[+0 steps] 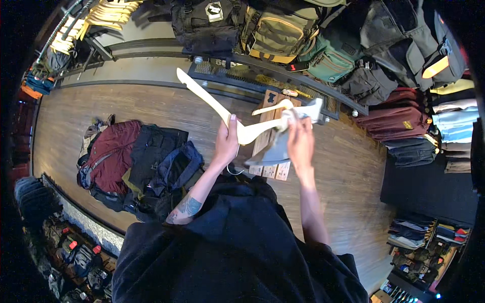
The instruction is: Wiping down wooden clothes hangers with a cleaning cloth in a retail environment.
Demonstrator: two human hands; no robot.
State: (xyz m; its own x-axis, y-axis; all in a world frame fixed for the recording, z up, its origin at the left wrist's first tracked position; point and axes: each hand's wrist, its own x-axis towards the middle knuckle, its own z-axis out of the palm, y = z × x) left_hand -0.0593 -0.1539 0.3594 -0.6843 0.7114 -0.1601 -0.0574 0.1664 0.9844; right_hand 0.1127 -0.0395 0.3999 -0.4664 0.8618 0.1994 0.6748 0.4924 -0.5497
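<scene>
My left hand (227, 144) is closed around the middle of a pale wooden clothes hanger (204, 97), whose metal hook points down towards me. One arm of the hanger reaches up to the left, the other to the right. At that right arm, my right hand (301, 144) grips a grey and white cloth (275, 154), which hangs down in a flap over the bench. Motion blurs this cloth, and it hides the hanger's tip. Beyond it, a second wooden hanger (273, 107) shows over the slatted wooden bench (270, 171).
On the wooden floor at left lies a pile of clothes, with a maroon jacket (113, 151) and dark garments (156, 146). Several backpacks (280, 33) line a raised metal rack ahead. Hanging clothes (396, 113) stand at right. Empty hangers (108, 15) hang at far left.
</scene>
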